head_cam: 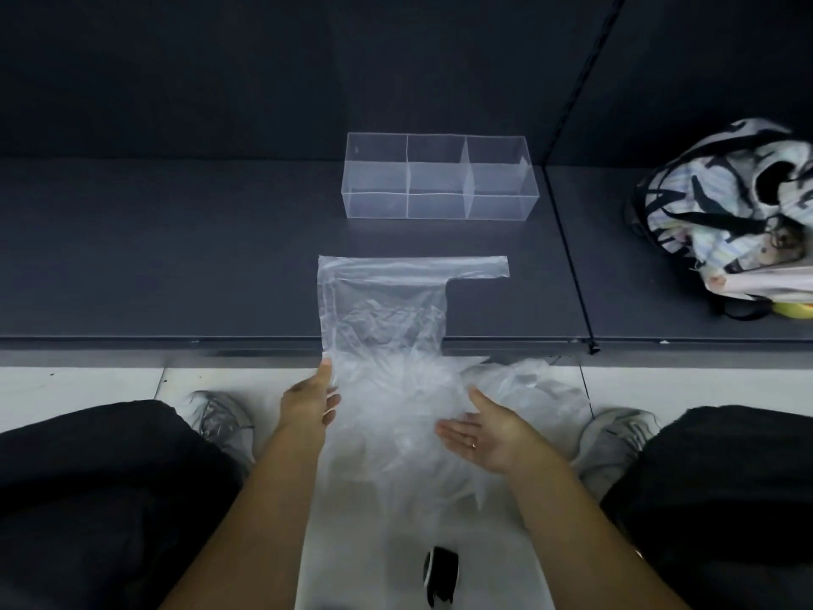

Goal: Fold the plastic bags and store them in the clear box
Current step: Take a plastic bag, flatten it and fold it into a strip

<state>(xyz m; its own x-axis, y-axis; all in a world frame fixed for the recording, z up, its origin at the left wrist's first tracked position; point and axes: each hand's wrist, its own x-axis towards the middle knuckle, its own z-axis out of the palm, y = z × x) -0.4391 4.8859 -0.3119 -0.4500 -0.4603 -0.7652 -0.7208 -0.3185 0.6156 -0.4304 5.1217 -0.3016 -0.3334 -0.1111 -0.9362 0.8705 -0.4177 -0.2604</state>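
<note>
A clear plastic bag (387, 314) lies partly on the dark shelf (176, 257), its handle strip stretched to the right; its lower part hangs crumpled over the shelf's front edge towards me. My left hand (310, 400) touches the bag's left edge with straight fingers, thumb near the shelf lip. At the crumpled plastic's right side is my right hand (481, 431), palm up, fingers straight, holding nothing. The clear box (440, 178), with three compartments that look empty, stands behind the bag on the shelf.
A patterned black-and-white cloth bag (730, 209) sits on the shelf at the right, past a black divider rail (567, 239). My knees and grey shoes flank the bag on the pale floor. A small black-and-white object (440, 576) lies near the bottom centre.
</note>
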